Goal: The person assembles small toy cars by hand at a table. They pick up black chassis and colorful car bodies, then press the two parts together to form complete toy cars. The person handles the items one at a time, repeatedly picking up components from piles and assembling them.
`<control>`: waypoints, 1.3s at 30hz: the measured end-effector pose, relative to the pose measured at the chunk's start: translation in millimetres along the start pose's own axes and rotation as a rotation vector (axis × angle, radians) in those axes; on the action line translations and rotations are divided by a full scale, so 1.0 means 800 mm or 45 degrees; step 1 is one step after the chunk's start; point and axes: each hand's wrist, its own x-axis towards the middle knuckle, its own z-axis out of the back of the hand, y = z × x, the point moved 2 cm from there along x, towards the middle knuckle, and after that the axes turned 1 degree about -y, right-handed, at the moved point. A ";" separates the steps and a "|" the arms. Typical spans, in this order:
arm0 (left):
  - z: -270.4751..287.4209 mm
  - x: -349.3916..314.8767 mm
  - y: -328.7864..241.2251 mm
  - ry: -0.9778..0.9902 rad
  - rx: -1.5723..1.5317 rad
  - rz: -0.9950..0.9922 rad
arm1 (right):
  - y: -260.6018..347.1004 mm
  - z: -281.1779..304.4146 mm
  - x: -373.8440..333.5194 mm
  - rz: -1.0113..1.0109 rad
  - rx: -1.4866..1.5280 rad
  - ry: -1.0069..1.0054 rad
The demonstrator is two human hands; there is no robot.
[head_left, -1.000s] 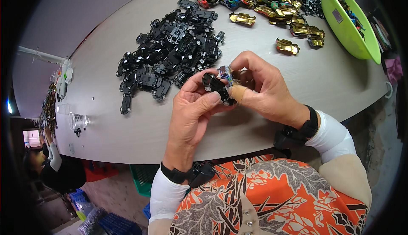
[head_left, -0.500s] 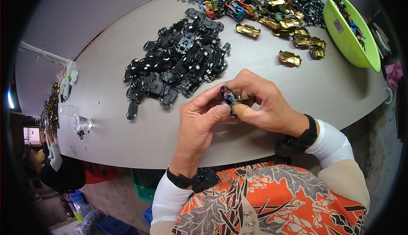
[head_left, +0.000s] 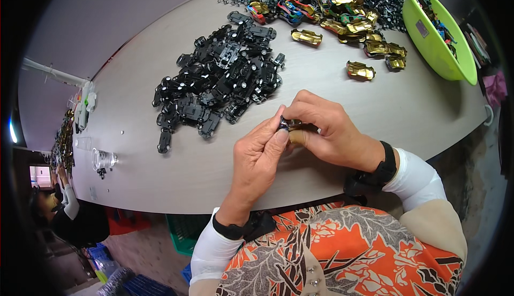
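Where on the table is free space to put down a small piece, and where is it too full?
Bare tabletop lies between the right hand, the loose gold car shells and the green bowl. Another bare strip runs left of the left hand, below the black chassis pile. The far edge is crowded with coloured cars.

— What is held over the counter (head_left: pixel 160 189)?
— A small toy car (head_left: pixel 289 125) is pinched between the left hand (head_left: pixel 261 154) and the right hand (head_left: pixel 325 131), near the counter's near edge.
— And farther off?
— A heap of black chassis parts (head_left: pixel 219 84) is seen beyond the hands; gold car bodies (head_left: pixel 360 70) are scattered at the far right, beside a green bowl (head_left: pixel 435 44).
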 end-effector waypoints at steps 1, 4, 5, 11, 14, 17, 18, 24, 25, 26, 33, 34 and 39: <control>0.002 -0.001 0.000 0.003 0.015 0.016 | -0.002 -0.001 -0.001 -0.029 0.038 0.014; 0.004 -0.003 0.000 0.012 -0.015 0.044 | 0.000 0.008 0.004 0.045 0.047 0.034; 0.004 -0.003 0.000 0.016 -0.038 0.049 | 0.002 0.010 0.005 0.074 0.041 0.008; 0.010 0.001 0.003 0.280 -0.447 0.344 | 0.009 0.018 0.004 -0.178 0.393 0.093; 0.016 0.004 0.004 0.391 -0.736 0.490 | 0.008 0.022 0.005 -0.156 0.548 0.116; 0.017 0.006 0.006 0.352 -0.751 0.507 | 0.001 0.030 0.010 0.014 0.437 0.156; 0.018 0.006 0.007 0.351 -0.746 0.499 | 0.003 0.034 0.009 -0.204 0.542 0.162; 0.014 0.006 0.002 0.230 -0.473 0.566 | -0.001 0.035 0.004 -0.454 0.701 0.405; 0.013 0.006 0.001 0.222 -0.434 0.576 | -0.003 0.035 0.004 -0.435 0.675 0.424; 0.013 0.006 0.002 0.235 -0.417 0.576 | -0.004 0.036 0.004 -0.417 0.650 0.444; 0.009 0.003 0.006 0.222 -0.065 0.270 | -0.003 0.029 -0.001 -0.868 0.482 0.455; 0.009 0.003 0.007 0.221 0.002 0.247 | -0.006 0.026 -0.002 -0.711 0.420 0.413; 0.002 0.002 0.006 0.189 0.124 0.271 | -0.012 0.010 -0.011 -0.366 0.077 0.307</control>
